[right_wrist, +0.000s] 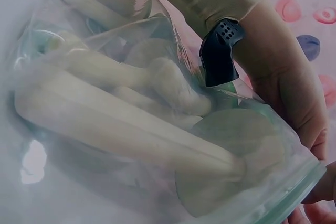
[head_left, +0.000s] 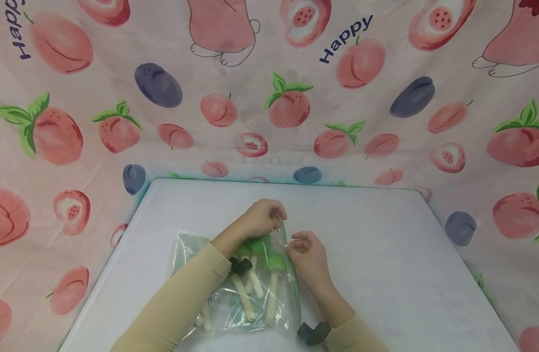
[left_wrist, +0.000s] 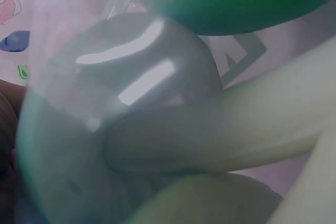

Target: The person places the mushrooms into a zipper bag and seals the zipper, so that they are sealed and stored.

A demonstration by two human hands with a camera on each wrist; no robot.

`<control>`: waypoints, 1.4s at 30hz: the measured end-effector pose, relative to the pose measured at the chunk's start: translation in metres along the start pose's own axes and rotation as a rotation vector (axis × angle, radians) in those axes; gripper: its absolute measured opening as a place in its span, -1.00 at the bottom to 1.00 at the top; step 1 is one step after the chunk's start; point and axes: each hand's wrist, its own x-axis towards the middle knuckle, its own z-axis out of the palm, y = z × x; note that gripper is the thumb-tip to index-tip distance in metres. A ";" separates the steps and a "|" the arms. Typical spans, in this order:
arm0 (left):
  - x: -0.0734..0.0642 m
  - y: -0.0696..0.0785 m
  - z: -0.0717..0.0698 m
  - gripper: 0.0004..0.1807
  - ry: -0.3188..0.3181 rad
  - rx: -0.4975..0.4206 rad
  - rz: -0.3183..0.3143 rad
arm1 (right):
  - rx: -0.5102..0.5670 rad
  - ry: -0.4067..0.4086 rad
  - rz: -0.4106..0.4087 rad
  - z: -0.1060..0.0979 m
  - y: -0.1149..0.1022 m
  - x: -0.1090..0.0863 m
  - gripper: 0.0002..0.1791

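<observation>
A clear plastic zip bag lies on the white table, its green-edged opening facing right. Inside are several pale rods with green rounded heads; their exact kind is unclear. My left hand reaches across the bag and pinches its far corner at the green edge. Lower along that same edge, my right hand has curled fingers and pinches the rim. The right wrist view shows the pale rods through the plastic and the green zip edge near the fingers. Close-up plastic and a rod fill the left wrist view.
The white table extends around the bag. Behind it and at both sides hangs a pink fruit-print cloth. Each wrist wears a black camera mount, such as the one on the right.
</observation>
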 end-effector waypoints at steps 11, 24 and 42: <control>0.000 -0.001 -0.003 -0.78 0.015 -0.003 -0.015 | 0.010 -0.013 0.010 0.001 0.000 -0.002 -0.59; -0.002 0.000 -0.006 -0.78 0.025 -0.010 -0.041 | 0.016 -0.024 0.014 0.003 0.004 -0.004 -0.61; -0.003 -0.001 -0.011 -0.77 0.059 -0.020 -0.039 | -0.005 -0.036 -0.018 0.004 0.004 -0.010 -0.59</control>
